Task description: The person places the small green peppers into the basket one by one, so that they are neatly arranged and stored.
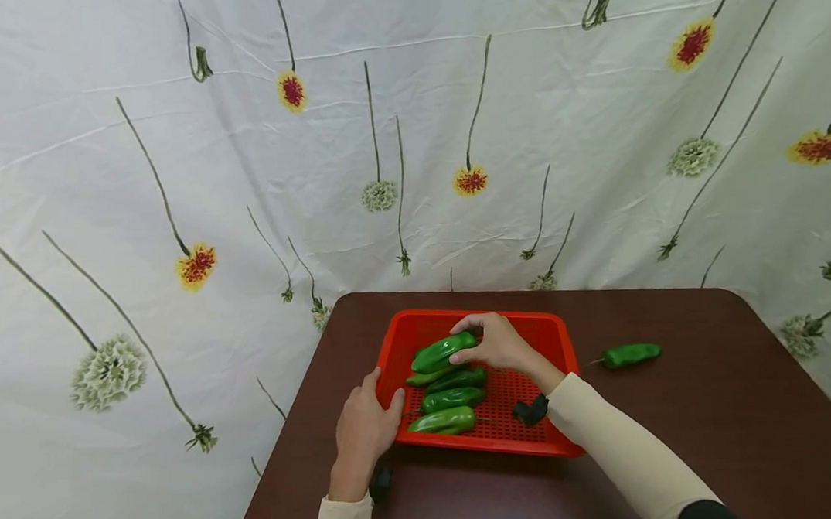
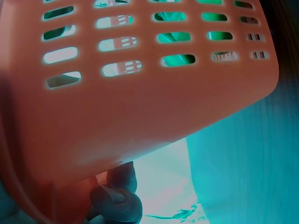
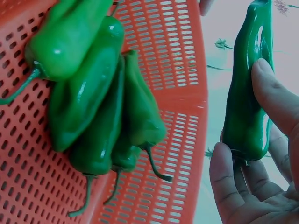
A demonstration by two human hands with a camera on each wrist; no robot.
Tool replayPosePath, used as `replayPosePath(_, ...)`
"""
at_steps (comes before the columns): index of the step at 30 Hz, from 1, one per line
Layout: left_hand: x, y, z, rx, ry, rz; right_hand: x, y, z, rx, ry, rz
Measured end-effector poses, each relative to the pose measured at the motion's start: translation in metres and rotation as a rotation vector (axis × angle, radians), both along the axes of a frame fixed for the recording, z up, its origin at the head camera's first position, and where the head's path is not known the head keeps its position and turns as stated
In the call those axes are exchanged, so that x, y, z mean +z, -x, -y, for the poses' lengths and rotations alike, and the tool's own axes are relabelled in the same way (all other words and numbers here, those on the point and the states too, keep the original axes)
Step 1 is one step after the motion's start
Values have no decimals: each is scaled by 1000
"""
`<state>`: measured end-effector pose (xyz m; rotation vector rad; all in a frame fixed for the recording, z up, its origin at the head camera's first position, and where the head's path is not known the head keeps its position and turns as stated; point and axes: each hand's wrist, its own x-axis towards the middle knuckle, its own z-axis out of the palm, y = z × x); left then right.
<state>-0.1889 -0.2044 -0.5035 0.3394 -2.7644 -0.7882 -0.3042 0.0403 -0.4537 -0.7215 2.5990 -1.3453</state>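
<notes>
A red perforated plastic basket (image 1: 489, 445) stands on the table, tilted in neither direction that I can make out. My left hand (image 1: 362, 424) holds its left rim; in the left wrist view curled fingers (image 2: 119, 198) show at the rim beneath the basket wall (image 2: 140, 112). Over the basket's left part, my right hand (image 1: 497, 345) grips a glossy green pepper (image 3: 247, 93) between thumb and fingers. Several other green peppers (image 1: 452, 399) lie side by side below it along the basket's left side, their thin stems visible in the right wrist view.
One more green pepper (image 1: 631, 355) lies on the dark brown table (image 1: 687, 426), right of the basket. Behind the table's far edge hangs a white cloth (image 1: 423, 120) printed with flowers. A black device (image 1: 530, 411) sits at the right wrist.
</notes>
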Motion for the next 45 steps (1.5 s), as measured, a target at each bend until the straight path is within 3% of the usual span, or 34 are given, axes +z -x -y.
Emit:
replayPosePath(9,-2,-1,2,-3,4,-3,-16,0,9,61,-70,3)
replayPosePath(15,-2,0,4,-15,13,-8,-25,1,10,51,-123,22)
replayPosePath(34,1,-2,2,-5,21,-8,-36,-3,15,112,-184,35)
replayPosePath(45,-1,-1,2,-3,19,-8,-41,-3,17,80,-217,13)
